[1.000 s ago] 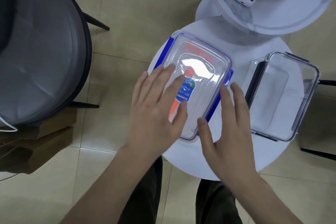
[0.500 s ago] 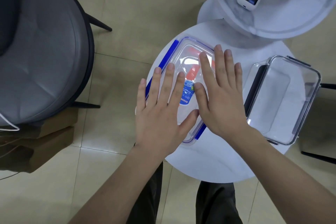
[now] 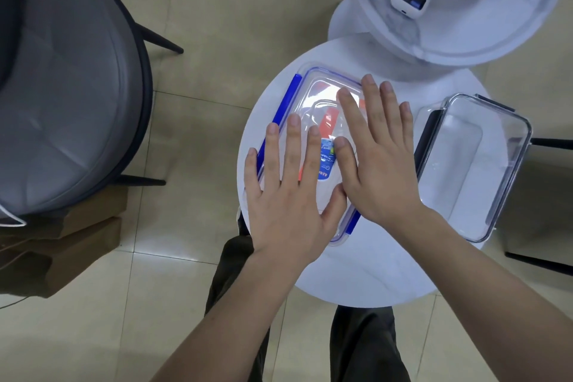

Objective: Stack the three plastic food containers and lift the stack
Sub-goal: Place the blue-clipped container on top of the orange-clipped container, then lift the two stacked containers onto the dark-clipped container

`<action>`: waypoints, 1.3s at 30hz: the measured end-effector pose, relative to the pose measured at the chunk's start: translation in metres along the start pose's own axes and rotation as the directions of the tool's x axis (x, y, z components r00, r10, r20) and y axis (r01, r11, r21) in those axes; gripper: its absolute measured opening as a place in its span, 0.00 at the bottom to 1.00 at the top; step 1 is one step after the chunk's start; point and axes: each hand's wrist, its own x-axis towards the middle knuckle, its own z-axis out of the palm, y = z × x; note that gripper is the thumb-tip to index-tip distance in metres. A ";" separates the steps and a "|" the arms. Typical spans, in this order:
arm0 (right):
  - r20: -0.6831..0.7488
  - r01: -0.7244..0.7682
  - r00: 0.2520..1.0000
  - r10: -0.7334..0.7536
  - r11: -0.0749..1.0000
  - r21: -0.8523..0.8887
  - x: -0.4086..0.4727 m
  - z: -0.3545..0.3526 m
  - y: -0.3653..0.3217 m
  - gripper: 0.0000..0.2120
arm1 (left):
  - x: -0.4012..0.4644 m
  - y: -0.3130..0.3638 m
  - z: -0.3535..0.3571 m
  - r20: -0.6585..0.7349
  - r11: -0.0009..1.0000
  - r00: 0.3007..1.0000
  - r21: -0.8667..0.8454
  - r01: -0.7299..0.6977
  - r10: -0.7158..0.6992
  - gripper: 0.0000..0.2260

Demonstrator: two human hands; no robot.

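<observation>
A clear plastic container with blue side clips (image 3: 313, 93) lies on the round white table (image 3: 366, 270); a smaller container with an orange and blue label shows through its lid. My left hand (image 3: 288, 189) lies flat on the near left of the lid, fingers spread. My right hand (image 3: 378, 158) lies flat on the lid's right half, fingers pointing away from me. A second clear container with dark clips (image 3: 477, 164) stands apart on the table's right side, with no hand on it.
A grey cushioned chair (image 3: 62, 87) stands at the left, with brown cardboard boxes (image 3: 62, 245) on the floor beneath it. A higher white round table (image 3: 465, 28) carrying a small white device (image 3: 410, 1) overlaps the far edge. My legs are below the table.
My right hand has moved from beside the blue-clipped container's right edge onto its lid. My left hand has slid a little to the left on the lid.
</observation>
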 end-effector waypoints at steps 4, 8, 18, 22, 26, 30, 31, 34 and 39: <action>-0.057 -0.008 0.998 0.008 1.000 0.001 0.002 0.001 -0.002 0.26 | -0.001 0.003 0.000 0.001 1.000 1.000 0.004 0.018 -0.018 0.33; -0.080 -0.021 0.996 0.023 1.000 0.023 0.001 0.003 -0.005 0.27 | 0.000 0.003 0.000 -0.002 1.000 1.000 -0.005 0.020 -0.020 0.33; -0.068 -0.024 0.997 0.024 1.000 0.006 0.001 0.001 -0.006 0.27 | -0.001 0.002 -0.001 0.039 0.999 0.999 -0.026 0.019 -0.018 0.34; -0.055 -0.005 0.998 0.006 1.000 0.026 0.001 0.002 -0.004 0.27 | -0.001 0.002 -0.003 0.019 0.998 1.000 -0.058 0.023 -0.022 0.33; -0.068 -0.028 0.997 0.033 0.997 0.075 -0.002 -0.002 -0.003 0.27 | -0.002 -0.002 -0.009 -0.030 0.947 0.999 -0.321 0.031 -0.043 0.29; -0.091 -0.155 0.978 0.187 0.948 0.276 -0.022 -0.012 -0.008 0.28 | -0.012 -0.022 -0.023 -0.085 0.800 0.991 -0.600 0.033 -0.104 0.24; -0.076 -0.202 0.967 0.241 0.917 0.345 -0.031 -0.015 -0.009 0.28 | -0.015 -0.029 -0.028 -0.062 0.765 0.987 -0.640 0.075 -0.148 0.23; -0.008 -0.364 0.904 0.426 0.781 0.508 -0.066 -0.018 -0.010 0.28 | -0.026 -0.054 -0.035 0.059 0.689 0.961 -0.686 0.235 -0.269 0.20; 0.082 -0.584 0.754 0.652 0.607 0.539 -0.117 -0.007 -0.009 0.24 | -0.037 -0.082 -0.032 0.389 0.381 0.757 -0.688 0.618 -0.525 0.12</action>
